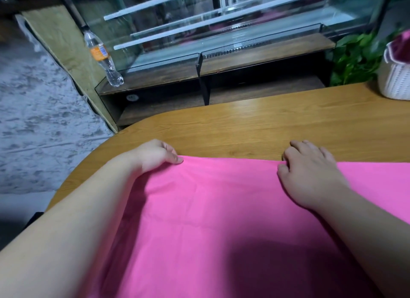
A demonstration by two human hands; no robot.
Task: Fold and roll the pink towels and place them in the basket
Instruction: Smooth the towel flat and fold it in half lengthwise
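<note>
- pink towel [221, 220] is spread flat on the table [244, 129]; its near side runs out of frame.
- left hand [158, 153] pinches the far-left corner.
- right hand [310, 175] is curled over the far edge, with fabric bunched under its fingers.
- basket [397, 82] sits far right, well apart, with cloth already inside.
- Risk: an uneven pull between the hands would likely skew the fold and give a crooked roll.
- Risk: the left pinch looks shallow, so the corner could slip.
</note>
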